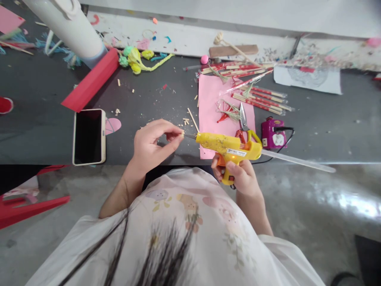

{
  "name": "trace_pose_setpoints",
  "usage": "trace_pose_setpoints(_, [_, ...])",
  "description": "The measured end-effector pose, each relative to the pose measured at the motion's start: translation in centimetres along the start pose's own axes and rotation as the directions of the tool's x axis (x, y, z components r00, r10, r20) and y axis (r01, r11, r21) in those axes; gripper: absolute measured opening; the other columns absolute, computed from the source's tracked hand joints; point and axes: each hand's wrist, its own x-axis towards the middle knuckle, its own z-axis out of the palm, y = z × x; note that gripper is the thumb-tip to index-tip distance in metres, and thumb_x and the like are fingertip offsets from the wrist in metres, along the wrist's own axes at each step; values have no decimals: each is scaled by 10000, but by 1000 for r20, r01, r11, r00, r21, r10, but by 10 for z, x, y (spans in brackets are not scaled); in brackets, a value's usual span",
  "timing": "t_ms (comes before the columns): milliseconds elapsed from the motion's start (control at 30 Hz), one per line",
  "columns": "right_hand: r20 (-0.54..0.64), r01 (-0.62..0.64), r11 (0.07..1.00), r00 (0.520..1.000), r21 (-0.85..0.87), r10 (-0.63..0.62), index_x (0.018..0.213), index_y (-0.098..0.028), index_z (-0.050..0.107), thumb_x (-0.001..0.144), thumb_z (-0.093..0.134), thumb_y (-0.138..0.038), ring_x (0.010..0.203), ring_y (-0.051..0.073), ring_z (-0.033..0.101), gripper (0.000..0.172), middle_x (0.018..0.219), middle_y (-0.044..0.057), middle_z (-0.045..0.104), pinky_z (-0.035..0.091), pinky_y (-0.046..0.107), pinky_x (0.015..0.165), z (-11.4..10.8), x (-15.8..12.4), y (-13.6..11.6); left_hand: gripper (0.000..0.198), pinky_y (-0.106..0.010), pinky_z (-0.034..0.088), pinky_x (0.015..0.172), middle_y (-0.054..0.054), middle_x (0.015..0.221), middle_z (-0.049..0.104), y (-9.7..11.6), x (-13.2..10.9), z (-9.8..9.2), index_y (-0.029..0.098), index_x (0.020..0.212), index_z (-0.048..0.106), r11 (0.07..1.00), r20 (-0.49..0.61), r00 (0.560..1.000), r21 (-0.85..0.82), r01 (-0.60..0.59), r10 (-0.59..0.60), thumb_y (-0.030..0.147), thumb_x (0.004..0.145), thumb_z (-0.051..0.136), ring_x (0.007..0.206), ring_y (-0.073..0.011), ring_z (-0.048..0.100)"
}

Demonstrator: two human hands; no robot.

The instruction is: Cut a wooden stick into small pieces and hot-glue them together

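My right hand [245, 176] is wrapped round the handle of a yellow glue gun [220, 142], fingers at its orange trigger. A clear glue stick [300, 161] sticks out of the gun's back end, and a small orange light glows on its side. The nozzle points left. Right at its tip, my left hand [154, 143] pinches a tiny pale piece [182, 134] between thumb and forefinger; it resembles the cut stick bits nearby, though the fingers hide most of it. Several short stick bits [186, 120] and a longer thin stick [193, 120] lie just beyond the nozzle.
Scissors [243, 117] and red-and-green tassels [229, 113] lie on pink paper [208, 95]. Wrapped stick bundles [262, 99] are behind it, a purple box with a cable [272, 133] to the right. Leftward are a phone [89, 137], a red folded strip [92, 81] and a white bottle [74, 29].
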Motion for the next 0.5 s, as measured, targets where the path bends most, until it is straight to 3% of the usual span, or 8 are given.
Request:
trace_pose_setpoints(233, [-18,20,997,1000,-69,-21,879,-187,655,806,605,-531,475,114,473,356,601,3,546,387,259,409,-6,-3,1,35,-253,516,613,5,767,662,-3,0,1,224,822,677,1000,-18,1000,11,18,-18,203,795,672,692,-105,606])
trace_pose_setpoints(367, [-139,87,941,980,-328,-139,983,-197,666,834,603,-470,542,138,507,317,676,20,596,413,278,473,-27,-6,4,62,-239,506,592,15,740,659,-9,0,1,222,823,677,1000,-53,998,-8,26,-26,175,783,676,660,-93,593])
trace_pose_setpoints(433, [-197,61,789,954,-611,-227,1006,-208,664,833,618,-408,635,171,563,268,796,46,647,455,305,554,-41,-5,5,67,-236,504,589,17,728,657,-12,0,1,219,821,679,1000,-61,998,-8,26,-26,170,775,682,653,-92,589])
trace_pose_setpoints(500, [-156,40,502,927,-864,-342,1012,-215,648,828,619,-384,728,219,606,251,853,62,660,482,337,624,-53,-1,3,54,-236,507,591,14,727,658,-14,-1,1,214,818,679,1000,-65,997,5,30,-29,179,776,681,654,-92,590])
